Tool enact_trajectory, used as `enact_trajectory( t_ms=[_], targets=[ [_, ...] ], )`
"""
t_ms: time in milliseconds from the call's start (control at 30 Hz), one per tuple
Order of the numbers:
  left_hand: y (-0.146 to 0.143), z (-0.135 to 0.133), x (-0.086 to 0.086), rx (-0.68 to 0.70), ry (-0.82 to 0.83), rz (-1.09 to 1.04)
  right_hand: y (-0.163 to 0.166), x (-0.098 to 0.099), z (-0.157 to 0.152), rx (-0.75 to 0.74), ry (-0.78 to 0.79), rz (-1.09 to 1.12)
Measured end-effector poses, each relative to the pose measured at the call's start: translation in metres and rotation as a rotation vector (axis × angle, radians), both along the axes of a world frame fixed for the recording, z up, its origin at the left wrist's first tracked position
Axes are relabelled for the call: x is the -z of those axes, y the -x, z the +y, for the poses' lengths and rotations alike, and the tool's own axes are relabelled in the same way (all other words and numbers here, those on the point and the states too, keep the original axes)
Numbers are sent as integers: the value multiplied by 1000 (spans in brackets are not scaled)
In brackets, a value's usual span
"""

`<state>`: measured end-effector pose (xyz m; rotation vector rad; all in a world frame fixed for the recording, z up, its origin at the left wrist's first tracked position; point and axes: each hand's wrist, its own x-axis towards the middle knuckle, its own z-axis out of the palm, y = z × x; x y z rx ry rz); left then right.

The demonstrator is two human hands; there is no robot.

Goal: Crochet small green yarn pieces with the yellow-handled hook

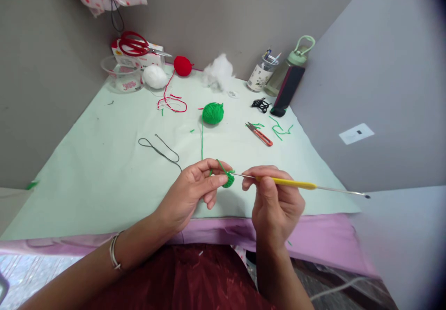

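Note:
Between thumb and fingers, my left hand (195, 184) pinches a small piece of green crochet work (228, 180), with green yarn looped over the index finger. My right hand (277, 203) holds a yellow-handled crochet hook (289, 182) like a pen. The hook's thin metal tip reaches left to the edge of the green piece; its other metal end points right. From the left hand a strand runs up to a green yarn ball (213, 114) on the table. How the tip sits in the stitches is too small to make out.
Orange thread snips (259, 134) lie right of the ball, near green yarn scraps (280, 128). Behind stand a red yarn ball (183, 66), a white yarn ball (155, 76), white stuffing (219, 73), a pen cup (260, 74) and a bottle (287, 70). A dark cord (160, 151) lies left.

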<state>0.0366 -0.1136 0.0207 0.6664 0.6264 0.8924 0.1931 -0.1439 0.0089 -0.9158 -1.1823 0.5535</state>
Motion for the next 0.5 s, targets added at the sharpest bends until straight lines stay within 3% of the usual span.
enact_trajectory(
  t_ms=[333,500],
  targets=[
    [1,1,2,10,-18,31,-3,-2,-1,-27,20,-11],
    [1,0,3,9,-60,54,-7,-3,-1,-97,121,77]
  ],
)
